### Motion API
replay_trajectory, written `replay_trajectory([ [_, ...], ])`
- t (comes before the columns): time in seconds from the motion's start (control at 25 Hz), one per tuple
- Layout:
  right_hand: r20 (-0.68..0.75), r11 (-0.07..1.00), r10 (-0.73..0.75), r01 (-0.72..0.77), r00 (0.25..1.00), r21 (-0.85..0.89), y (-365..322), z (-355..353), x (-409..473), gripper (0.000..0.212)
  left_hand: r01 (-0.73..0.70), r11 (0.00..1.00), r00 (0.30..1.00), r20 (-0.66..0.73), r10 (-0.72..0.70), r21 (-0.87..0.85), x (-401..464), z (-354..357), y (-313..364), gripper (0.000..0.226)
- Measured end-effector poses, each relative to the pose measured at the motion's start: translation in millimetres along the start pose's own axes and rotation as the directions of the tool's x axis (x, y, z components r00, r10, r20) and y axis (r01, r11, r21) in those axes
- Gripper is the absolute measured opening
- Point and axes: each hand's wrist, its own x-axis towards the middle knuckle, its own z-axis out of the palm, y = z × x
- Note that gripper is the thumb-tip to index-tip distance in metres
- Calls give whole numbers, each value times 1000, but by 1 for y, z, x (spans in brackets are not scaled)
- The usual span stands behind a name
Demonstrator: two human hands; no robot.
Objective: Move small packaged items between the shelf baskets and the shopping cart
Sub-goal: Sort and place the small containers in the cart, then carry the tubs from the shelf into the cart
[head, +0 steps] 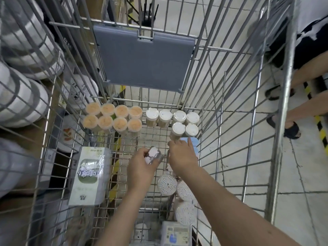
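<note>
I look down into a wire shopping cart (pixel 230 121). My left hand (pixel 142 167) grips a small clear jar with a white lid (pixel 153 154) above the cart floor. My right hand (pixel 181 153) reaches to the cart's right side, index finger extended, touching a light blue package (pixel 193 141) beside the white-lidded jars (pixel 184 129). Several orange-filled clear jars (pixel 113 118) stand in two rows at the far end. Round cotton-swab tubs (pixel 167 184) lie under my right forearm.
A wrapped white and green pack (pixel 88 176) lies at the cart's left. A grey child-seat flap (pixel 143 59) hangs at the far end. Stacked plates (pixel 23 96) fill the shelf on the left. Another person's legs in sandals (pixel 291 128) stand on the right.
</note>
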Motion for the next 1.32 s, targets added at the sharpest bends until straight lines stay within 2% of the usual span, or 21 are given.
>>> replay_trajectory([
  [0.08, 52, 994, -30, 35, 998, -99, 3, 3, -4, 43, 47, 998, 998, 44, -45, -44, 0, 13, -8, 24],
  [0.24, 62, 981, -50, 60, 997, -182, 3, 6, -10, 45, 120, 986, 983, 150, -102, -115, 5, 20, -17, 32],
  [0.36, 77, 979, -52, 66, 996, -192, 3, 8, -12, 44, 165, 973, 967, 219, -127, -162, 8, 18, -20, 33],
  [0.48, 56, 983, -53, 62, 997, -171, 4, 9, -13, 47, 172, 969, 960, 251, -124, -178, 8, 13, -19, 22],
  [0.56, -41, 997, -44, 41, 998, -70, 3, 14, -16, 47, 179, 966, 953, 277, -124, -185, 6, 10, -20, 21],
  [0.64, -219, 995, 40, -19, 975, 95, 0, 27, -24, 44, 200, 963, 946, 292, -142, -180, 5, 10, -21, 20],
  [0.72, -394, 950, 222, -107, 892, 292, -1, 43, -35, 43, 206, 966, 944, 294, -152, -160, 5, 11, -22, 22],
  [0.8, -472, 914, 345, -175, 811, 367, -1, 60, -52, 46, 194, 972, 945, 293, -148, -134, 3, 11, -22, 28],
  [0.92, -406, 927, 331, -211, 852, 311, -5, 74, -84, 52, 189, 978, 944, 289, -157, -85, -3, 6, -22, 34],
  [1.04, -275, 934, 294, -215, 915, 284, -14, 75, -112, 51, 218, 974, 935, 299, -190, -62, -18, -13, -25, 27],
  [1.2, -110, 971, 131, -105, 985, 214, -27, 39, -165, 34, 147, 985, 925, 340, -171, 95, -69, -68, -23, 27],
  [1.32, 14, 990, -29, 26, 999, 138, -29, 7, -209, 39, 44, 974, 920, 371, -126, 221, -122, -117, -13, 29],
])
